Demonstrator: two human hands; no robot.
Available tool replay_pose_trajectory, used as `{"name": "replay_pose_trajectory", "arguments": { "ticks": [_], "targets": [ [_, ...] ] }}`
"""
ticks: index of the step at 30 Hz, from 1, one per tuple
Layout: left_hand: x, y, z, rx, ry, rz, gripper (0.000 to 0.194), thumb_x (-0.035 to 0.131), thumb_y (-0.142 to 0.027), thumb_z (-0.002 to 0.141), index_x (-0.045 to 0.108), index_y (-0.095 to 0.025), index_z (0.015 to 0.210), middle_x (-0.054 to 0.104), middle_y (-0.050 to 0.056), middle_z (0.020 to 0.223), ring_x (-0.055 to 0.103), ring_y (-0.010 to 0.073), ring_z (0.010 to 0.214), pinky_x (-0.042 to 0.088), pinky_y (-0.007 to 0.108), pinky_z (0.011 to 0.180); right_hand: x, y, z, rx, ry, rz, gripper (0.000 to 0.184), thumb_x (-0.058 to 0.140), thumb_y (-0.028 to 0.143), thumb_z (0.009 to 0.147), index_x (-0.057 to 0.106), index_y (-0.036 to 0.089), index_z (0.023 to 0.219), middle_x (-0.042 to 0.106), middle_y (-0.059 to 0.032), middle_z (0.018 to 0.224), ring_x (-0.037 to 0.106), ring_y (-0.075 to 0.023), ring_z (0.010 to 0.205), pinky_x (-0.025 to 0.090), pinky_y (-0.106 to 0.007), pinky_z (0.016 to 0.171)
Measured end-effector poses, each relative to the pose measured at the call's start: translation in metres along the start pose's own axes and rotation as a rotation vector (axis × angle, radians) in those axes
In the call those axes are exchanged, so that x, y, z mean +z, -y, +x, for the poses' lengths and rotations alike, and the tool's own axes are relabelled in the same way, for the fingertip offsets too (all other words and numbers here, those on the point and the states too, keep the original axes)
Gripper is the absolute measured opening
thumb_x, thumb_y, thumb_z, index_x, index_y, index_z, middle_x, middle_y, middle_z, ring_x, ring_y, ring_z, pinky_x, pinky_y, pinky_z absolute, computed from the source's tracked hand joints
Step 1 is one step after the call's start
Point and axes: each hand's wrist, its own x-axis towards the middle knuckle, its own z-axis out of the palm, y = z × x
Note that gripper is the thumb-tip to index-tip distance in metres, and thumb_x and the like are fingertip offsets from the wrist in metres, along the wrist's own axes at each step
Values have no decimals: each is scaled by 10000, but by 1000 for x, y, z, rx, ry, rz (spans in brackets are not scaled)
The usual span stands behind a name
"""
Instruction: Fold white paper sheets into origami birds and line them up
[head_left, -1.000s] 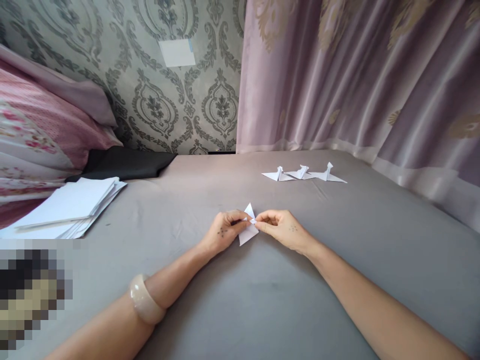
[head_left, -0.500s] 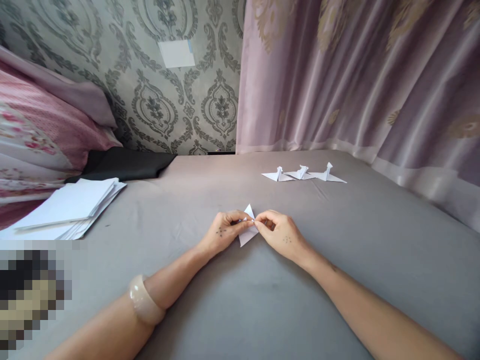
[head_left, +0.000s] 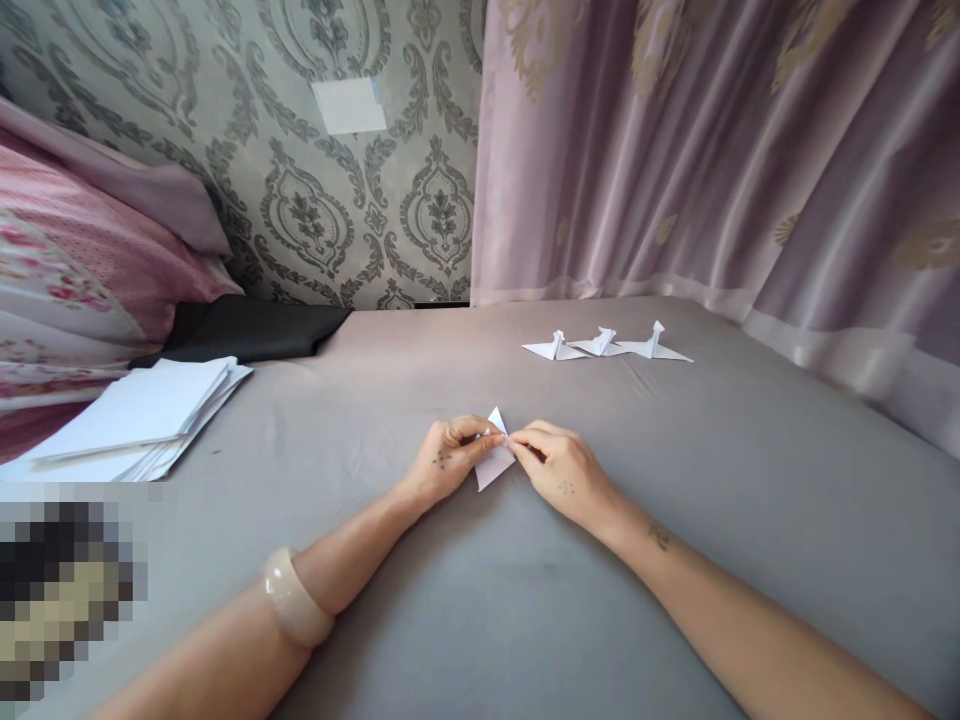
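Between my hands is a small folded white paper figure (head_left: 495,467), its pointed ends sticking out above and below my fingers. My left hand (head_left: 450,455) pinches it from the left, thumb and fingers pressed together. From the other side, my right hand (head_left: 561,462) grips the paper's tip with thumb and forefinger. The fold right between the fingertips is mostly hidden. Farther back on the right, three folded paper birds (head_left: 602,344) stand in a row with their wing points nearly touching.
A stack of white paper sheets (head_left: 142,410) lies at the left on the grey cloth surface (head_left: 480,620). Behind it is a black folded item (head_left: 259,328). Purple curtains (head_left: 637,150) hang at the right, and a patterned wall (head_left: 300,200) stands behind.
My right hand has rolled slightly at the wrist, its fingers still on the paper. My left hand keeps its pinch almost unmoved.
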Motion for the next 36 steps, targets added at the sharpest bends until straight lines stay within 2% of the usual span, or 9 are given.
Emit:
{"name": "replay_pose_trajectory", "arguments": {
  "ticks": [5,8,10,14,27,36],
  "targets": [
    [0,-2,-1,-21,-5,4,220,638,-353,816,688,-150,745,680,34,784,593,154,762,451,227,688,-3,4,-3,-1,28,-88,221,437,201,926,654,242,939,659,-29,912,615,-154,786,418,-261,703],
    [0,-1,-1,-44,-21,11,252,631,-390,813,681,-150,754,657,26,743,568,148,719,435,223,635,-4,7,-3,31,-42,-86,190,496,166,868,593,242,1013,650,-31,970,611,-150,744,421,-261,673],
    [0,-1,-1,-58,-17,12,262,630,-399,813,682,-148,762,647,20,727,554,140,699,425,218,617,-3,7,-3,40,-79,-79,170,513,150,841,568,239,975,635,-25,953,600,-140,704,420,-254,654],
    [0,-3,-2,-66,-11,0,248,637,-379,811,679,-143,749,647,17,735,549,137,717,422,213,637,0,7,-3,10,-70,-93,102,504,153,861,558,239,862,616,-8,924,598,-126,708,403,-238,650],
    [0,-9,-3,-101,25,38,285,610,-409,824,692,-141,772,631,5,714,526,131,689,393,211,608,4,6,-1,24,-97,-190,52,541,195,876,560,237,852,629,5,892,607,-142,739,350,-254,603],
    [-1,-7,-3,-102,29,13,290,609,-415,820,693,-143,765,603,-6,665,511,122,650,382,208,588,3,6,-2,0,-89,-183,104,511,191,888,595,244,857,644,-4,939,599,-148,771,358,-254,626]
  ]
}}
